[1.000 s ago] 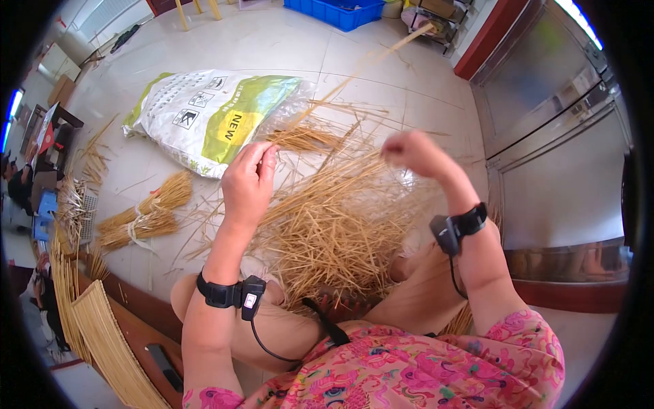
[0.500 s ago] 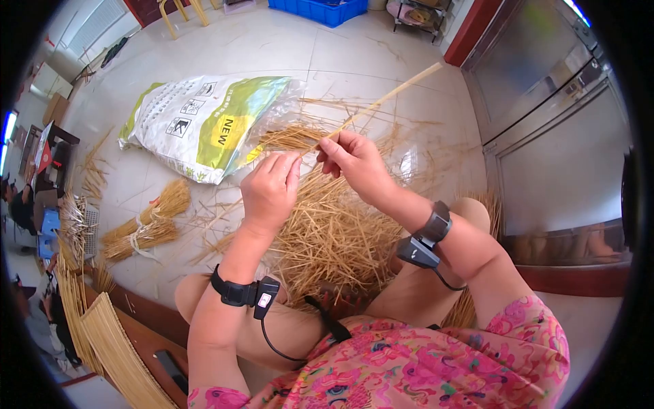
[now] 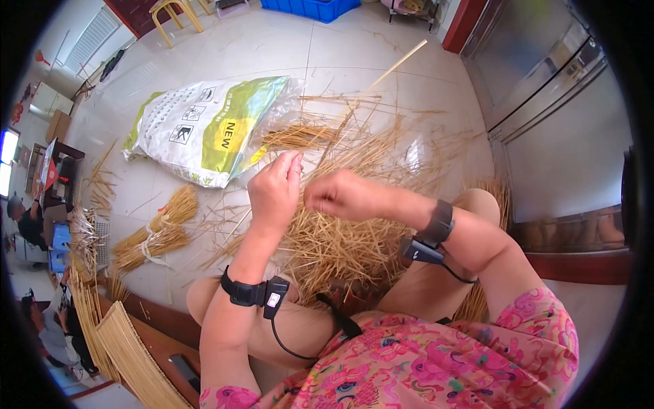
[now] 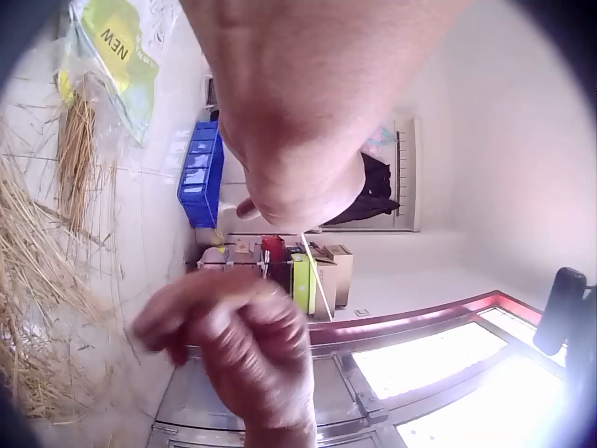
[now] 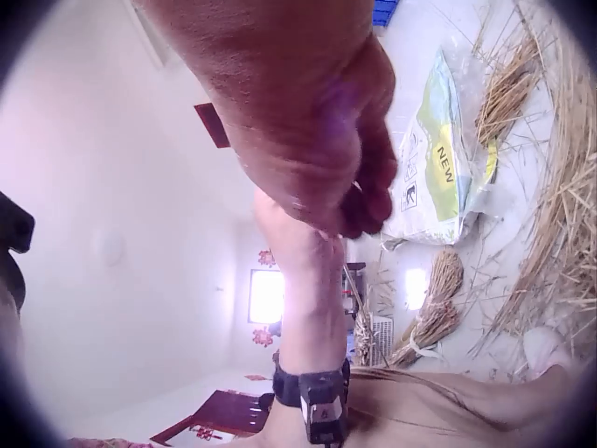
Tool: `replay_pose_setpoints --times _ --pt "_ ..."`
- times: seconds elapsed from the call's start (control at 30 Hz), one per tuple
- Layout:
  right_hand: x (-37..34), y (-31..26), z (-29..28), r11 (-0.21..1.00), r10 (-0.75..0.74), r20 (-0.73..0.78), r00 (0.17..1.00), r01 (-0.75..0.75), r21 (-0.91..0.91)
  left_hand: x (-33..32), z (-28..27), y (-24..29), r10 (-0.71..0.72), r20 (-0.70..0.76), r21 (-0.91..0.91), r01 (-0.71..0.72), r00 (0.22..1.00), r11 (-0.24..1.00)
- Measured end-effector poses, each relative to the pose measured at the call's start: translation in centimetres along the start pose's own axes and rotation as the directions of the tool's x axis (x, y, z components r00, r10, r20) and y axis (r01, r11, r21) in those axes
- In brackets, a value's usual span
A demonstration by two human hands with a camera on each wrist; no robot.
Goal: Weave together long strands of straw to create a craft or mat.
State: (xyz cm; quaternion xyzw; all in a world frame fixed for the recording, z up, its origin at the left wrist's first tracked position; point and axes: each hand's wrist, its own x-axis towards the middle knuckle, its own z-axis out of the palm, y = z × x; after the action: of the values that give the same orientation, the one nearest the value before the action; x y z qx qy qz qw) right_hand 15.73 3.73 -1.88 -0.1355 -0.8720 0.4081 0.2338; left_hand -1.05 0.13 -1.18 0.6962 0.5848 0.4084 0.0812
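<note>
A long pale straw strip [image 3: 407, 60] slants up and right from my left hand [image 3: 276, 187], which pinches its near end between thumb and fingers. In the left wrist view the strip [image 4: 317, 275] shows thin beyond the left fingertips. Just right of and slightly lower than that hand is my right hand [image 3: 344, 195], blurred, its fingers curled. The left wrist view shows this right hand [image 4: 252, 350] with bent fingers and no strip clearly in them. Below both hands a heap of loose straw [image 3: 340, 245] covers the floor between the legs.
A white and green bag [image 3: 204, 129] lies behind on the floor, beside a flat straw bunch [image 3: 300, 136]. Tied straw bundles [image 3: 160, 232] are at the left, near a wooden bench with a slatted mat [image 3: 133, 347]. Metal doors [image 3: 558, 150] stand at the right.
My right hand came in to the strip beside the left hand, then let go of it and moved down. The left hand keeps its pinch, slightly farther right than at first.
</note>
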Motion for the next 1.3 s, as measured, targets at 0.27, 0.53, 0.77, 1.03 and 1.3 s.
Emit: replay_pose_setpoints --times 0.27,0.53,0.77,1.03,1.3 --pt "-0.8 0.4 1.4 0.937 0.333 0.250 0.909 -0.350 0.025 0.8 -0.2 1.0 0.131 -0.001 -0.149 -0.130 0.991 0.980" --pt "1.2 1.8 2.5 0.971 0.160 -0.451 0.878 -0.057 0.233 1.8 1.3 3.8 0.369 0.011 -0.081 -0.367 0.929 0.927" --pt "2.1 0.3 -6.1 0.916 0.371 -0.722 0.584 -0.100 0.390 3.3 -4.0 3.3 0.262 -0.062 0.168 -0.249 0.963 0.954" --pt "-11.9 -5.9 -21.7 0.850 -0.375 -0.920 0.113 -0.355 -0.390 -13.9 -16.7 -10.3 -0.657 0.047 0.005 0.658 0.752 0.753" --pt "-25.4 -16.1 -36.5 -0.791 -0.423 -0.209 0.882 -0.472 -0.390 -42.7 -12.1 -15.6 -0.885 -0.135 0.249 0.880 0.446 0.405"
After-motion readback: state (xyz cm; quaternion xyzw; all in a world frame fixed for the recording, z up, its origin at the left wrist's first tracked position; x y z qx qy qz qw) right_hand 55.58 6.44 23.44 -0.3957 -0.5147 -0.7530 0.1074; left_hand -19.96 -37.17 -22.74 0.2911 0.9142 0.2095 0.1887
